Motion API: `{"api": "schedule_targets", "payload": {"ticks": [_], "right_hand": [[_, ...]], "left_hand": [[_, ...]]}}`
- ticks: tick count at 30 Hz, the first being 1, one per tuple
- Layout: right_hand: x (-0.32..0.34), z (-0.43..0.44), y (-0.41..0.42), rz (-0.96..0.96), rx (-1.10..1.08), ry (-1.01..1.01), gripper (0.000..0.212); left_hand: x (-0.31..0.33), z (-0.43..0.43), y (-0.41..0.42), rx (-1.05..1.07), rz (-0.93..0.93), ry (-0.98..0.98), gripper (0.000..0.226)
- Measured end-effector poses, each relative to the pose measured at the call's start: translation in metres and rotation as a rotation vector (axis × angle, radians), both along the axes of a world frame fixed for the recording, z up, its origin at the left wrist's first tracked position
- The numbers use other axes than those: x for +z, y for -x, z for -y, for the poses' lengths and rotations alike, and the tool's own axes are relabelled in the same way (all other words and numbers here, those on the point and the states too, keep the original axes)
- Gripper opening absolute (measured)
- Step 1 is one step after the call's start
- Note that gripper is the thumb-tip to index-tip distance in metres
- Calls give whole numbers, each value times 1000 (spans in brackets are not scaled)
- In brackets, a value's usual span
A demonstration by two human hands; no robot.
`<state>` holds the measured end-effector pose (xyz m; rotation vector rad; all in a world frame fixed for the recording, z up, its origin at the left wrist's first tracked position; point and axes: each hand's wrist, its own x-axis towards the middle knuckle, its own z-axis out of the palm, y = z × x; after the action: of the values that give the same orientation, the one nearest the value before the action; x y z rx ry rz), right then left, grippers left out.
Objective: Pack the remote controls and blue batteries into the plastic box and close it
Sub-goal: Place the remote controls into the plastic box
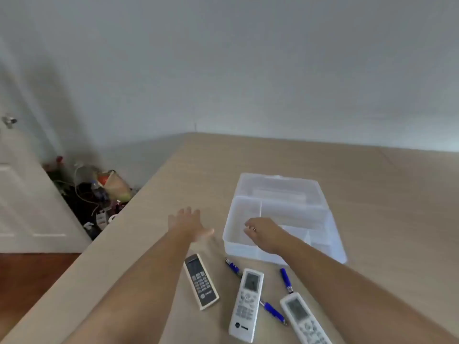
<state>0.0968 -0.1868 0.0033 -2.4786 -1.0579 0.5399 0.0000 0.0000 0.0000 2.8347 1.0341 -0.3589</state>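
A clear plastic box (330, 234) lies open on the tan table, its lid (278, 187) folded back behind it. My right hand (263, 230) hovers over the box's front left compartment with its fingers curled and nothing visible in them. My left hand (188, 224) is spread flat, palm down, just left of the box. Nearer to me lie three remote controls: a dark-faced one (201, 281), a white one (247, 304) and another white one (304, 319). Three blue batteries lie among them: one (233, 266) by the box, one (286, 280) under my right forearm, one (273, 312) between the white remotes.
The table (372, 182) runs back to a pale wall. Its left edge drops to a wooden floor (29, 274), where a heap of cables and clutter (96, 194) sits by a white door (22, 194).
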Motion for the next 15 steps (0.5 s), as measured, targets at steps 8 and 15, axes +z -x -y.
{"api": "schedule_targets", "payload": {"ticks": [8, 15], "right_hand": [[-67, -11, 28, 50, 132, 413, 33], [-94, -11, 42, 41, -79, 477, 39]], "left_hand": [[-81, 14, 33, 243, -51, 187, 69], [-110, 29, 28, 455, 87, 291, 62]]}}
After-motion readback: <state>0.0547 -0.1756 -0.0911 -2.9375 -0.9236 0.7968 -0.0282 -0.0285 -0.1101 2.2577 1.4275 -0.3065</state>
